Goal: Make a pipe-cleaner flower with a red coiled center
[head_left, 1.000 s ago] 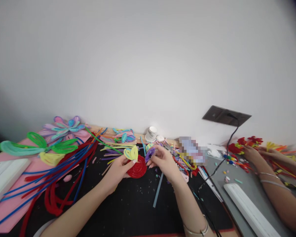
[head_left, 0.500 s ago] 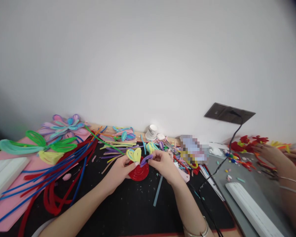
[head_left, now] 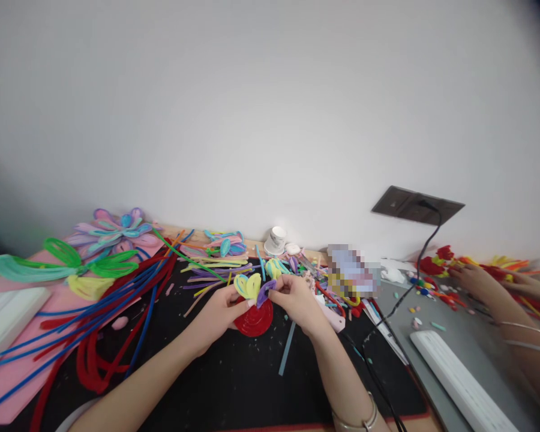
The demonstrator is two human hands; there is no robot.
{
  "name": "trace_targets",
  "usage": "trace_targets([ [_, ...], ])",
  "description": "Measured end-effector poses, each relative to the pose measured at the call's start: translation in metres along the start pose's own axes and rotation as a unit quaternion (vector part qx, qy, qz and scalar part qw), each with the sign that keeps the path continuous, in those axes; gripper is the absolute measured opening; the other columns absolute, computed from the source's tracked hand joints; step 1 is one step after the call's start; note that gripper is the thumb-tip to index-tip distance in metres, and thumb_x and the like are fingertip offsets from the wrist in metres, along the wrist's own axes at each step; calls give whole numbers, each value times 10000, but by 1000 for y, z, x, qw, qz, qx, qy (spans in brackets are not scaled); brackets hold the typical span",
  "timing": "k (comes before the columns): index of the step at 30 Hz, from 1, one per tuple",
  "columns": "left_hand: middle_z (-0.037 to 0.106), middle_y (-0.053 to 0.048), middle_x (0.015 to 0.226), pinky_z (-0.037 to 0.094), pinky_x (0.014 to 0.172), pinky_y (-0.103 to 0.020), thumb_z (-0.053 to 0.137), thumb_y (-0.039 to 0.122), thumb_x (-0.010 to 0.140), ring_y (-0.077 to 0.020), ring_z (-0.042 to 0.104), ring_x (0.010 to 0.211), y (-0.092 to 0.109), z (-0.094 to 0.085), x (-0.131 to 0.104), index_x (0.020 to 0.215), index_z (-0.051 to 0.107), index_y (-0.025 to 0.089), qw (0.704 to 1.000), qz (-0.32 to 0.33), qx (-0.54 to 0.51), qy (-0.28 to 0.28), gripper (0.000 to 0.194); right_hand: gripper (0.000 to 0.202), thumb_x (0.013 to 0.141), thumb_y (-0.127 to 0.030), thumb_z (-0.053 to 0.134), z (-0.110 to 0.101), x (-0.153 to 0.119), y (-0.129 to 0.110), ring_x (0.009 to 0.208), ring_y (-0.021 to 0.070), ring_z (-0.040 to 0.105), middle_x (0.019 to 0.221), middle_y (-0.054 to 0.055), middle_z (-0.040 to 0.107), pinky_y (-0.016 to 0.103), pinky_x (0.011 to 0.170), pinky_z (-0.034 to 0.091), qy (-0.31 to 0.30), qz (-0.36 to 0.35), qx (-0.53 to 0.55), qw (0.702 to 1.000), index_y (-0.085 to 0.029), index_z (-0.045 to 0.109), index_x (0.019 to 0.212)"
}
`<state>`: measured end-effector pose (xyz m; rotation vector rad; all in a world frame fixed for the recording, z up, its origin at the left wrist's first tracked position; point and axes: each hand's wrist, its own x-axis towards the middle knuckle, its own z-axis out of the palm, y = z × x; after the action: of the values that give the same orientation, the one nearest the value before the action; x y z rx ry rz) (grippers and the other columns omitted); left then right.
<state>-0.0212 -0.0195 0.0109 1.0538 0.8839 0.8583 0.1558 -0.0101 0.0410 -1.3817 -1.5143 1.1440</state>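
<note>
In the middle of the head view, my left hand (head_left: pixel 220 312) pinches a yellow pipe-cleaner piece (head_left: pixel 247 286) made of rounded loops. My right hand (head_left: pixel 297 300) is closed on a purple pipe-cleaner loop (head_left: pixel 266 293), held up against the yellow piece's right side. Whether the two are joined I cannot tell. Just below both hands a round red coiled disc (head_left: pixel 254 321) lies on the black mat (head_left: pixel 234 384). Loose pipe cleaners (head_left: pixel 211 273) in yellow, purple and tan lie behind my left hand.
Left are a green pipe-cleaner shape (head_left: pixel 63 255), blue stems (head_left: pixel 90 312) and a white box-like object (head_left: pixel 9 318). A paper cup (head_left: pixel 276 240) stands by the wall. At right, a black cable (head_left: pixel 417 273) crosses near a white power strip (head_left: pixel 459 378); another person's hands (head_left: pixel 477 285) handle red pieces.
The purple loop has come left and now stands upright against the yellow piece, which has turned slightly. At right, the other person's hand has shifted left, and a second one shows.
</note>
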Motion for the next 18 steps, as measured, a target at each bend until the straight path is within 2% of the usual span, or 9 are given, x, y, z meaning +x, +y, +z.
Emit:
trace_targets([
  [13, 711, -98, 1058, 550, 642, -323, 701, 363, 715, -254, 680, 865, 1, 1, -1, 1065, 628, 178, 1000, -5, -10, -2, 402, 150, 654, -208, 562, 8, 3, 8, 487, 82, 366, 537, -66, 417, 219, 466, 271, 50, 3, -14, 999, -193, 436, 572],
  [18, 721, -84, 1049, 494, 852, -341, 723, 298, 701, -239, 656, 959, -4, -1, 5, 1022, 649, 160, 996, 71, 48, 20, 358, 148, 640, -204, 567, 13, 4, 10, 495, 92, 395, 524, -60, 447, 224, 480, 294, 60, 7, -24, 998, -192, 448, 554],
])
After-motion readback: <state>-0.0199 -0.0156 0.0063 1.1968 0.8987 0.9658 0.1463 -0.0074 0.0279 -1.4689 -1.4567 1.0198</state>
